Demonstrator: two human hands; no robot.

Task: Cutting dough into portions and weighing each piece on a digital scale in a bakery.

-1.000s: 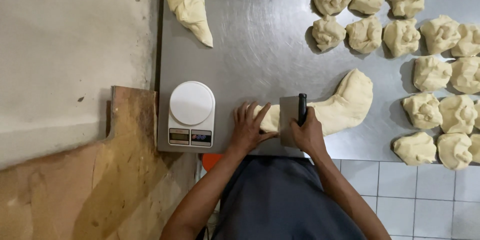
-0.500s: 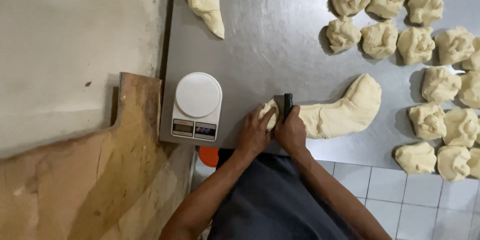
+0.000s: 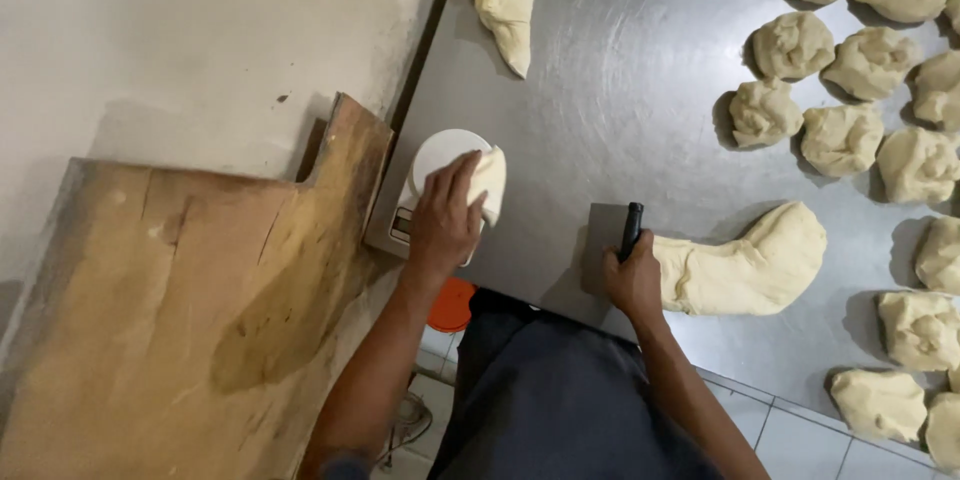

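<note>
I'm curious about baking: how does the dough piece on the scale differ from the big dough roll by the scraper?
The dough piece is small and chunky; the dough roll is long, thick and curved. The piece sits on the white scale under the left hand; the roll lies on the steel table beside the right hand. Both are pale and soft-looking.

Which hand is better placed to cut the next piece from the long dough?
The right hand, probably. It holds the scraper beside the long dough. The left hand is busy, resting a small dough piece on the scale.
</note>
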